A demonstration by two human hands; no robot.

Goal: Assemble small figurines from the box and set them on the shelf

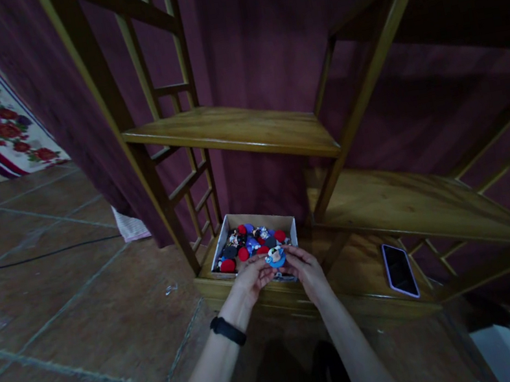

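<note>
Between my two hands is a small blue figurine (275, 258) with a pale middle and a rounded blue base; its exact kind is too small to make out. My left hand (253, 278) pinches it from the left, and a dark band circles that wrist. On the other side, the fingers of my right hand (304, 266) close on its right edge. Just behind and below my hands, a shallow cardboard box (219, 245) holds several small red, black, white and blue figurines (250, 242). My hands cover part of the box's front side.
The box stands on the bottom board of a wooden shelf unit (230, 135) with slanted upper boards. A phone (400, 271) lies on that board to the right. Purple curtain (243, 41) hangs behind. A black cable (39, 256) crosses the tiled floor at left.
</note>
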